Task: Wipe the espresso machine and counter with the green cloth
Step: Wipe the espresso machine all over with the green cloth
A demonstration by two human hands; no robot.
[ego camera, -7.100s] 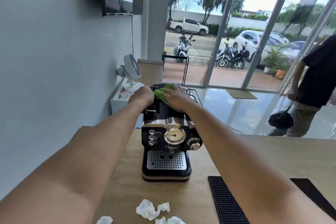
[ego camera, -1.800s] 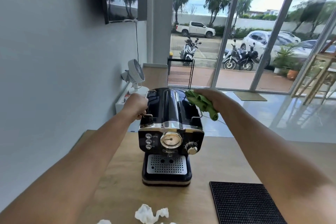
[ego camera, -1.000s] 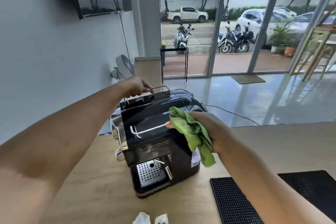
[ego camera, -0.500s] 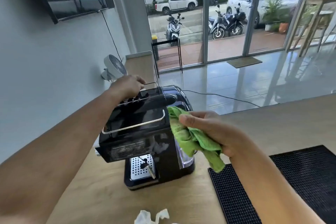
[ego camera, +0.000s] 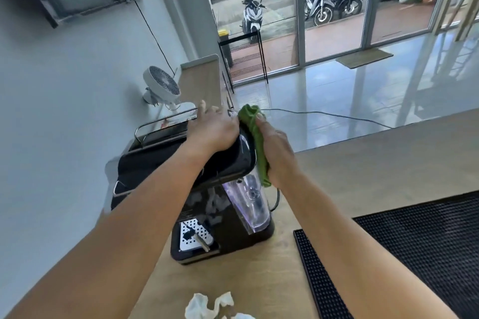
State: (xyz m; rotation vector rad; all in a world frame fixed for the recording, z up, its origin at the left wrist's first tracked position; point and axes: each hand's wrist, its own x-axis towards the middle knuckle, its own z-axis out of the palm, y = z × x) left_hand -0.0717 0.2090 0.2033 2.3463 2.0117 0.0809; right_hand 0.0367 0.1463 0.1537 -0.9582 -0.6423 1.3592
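Two hands are on the espresso machine (ego camera: 147, 163), which stands near the middle of the wooden counter (ego camera: 363, 163), turned so that its drip tray (ego camera: 193, 237) faces about 7 o'clock. The left hand (ego camera: 215, 129) lies flat on top of the housing with its fingers straight and spread. It presses down and grasps nothing, and I judge that it is steadying the machine. The right hand (ego camera: 277, 153) has its fingers wrapped round the green cloth (ego camera: 255, 137). It holds the bunched cloth against the machine's upper edge on the 3 o'clock side, just above the clear water tank (ego camera: 248, 199).

The step in hand looks like wiping the machine's body, here its side or rear face. The counter seems not yet done: crumpled white tissue (ego camera: 207, 305) lies on it at 6 o'clock, and black rubber mats (ego camera: 427, 241) cover the part at 4 o'clock.

Next, the cloth probably has to be drawn down over the tank and round the lower housing. The flat hand would need to keep bracing so that the machine neither slides nor tips. A dark cord (ego camera: 277, 195) leaves the machine beside the tank at 3 o'clock and could snag the cloth.

No writing can be read. A patch of pale marks on the side panel above the drip tray is too blurred to tell lettering from reflection, and no brand name shows. A small white fan (ego camera: 162, 85) stands at 11 o'clock.
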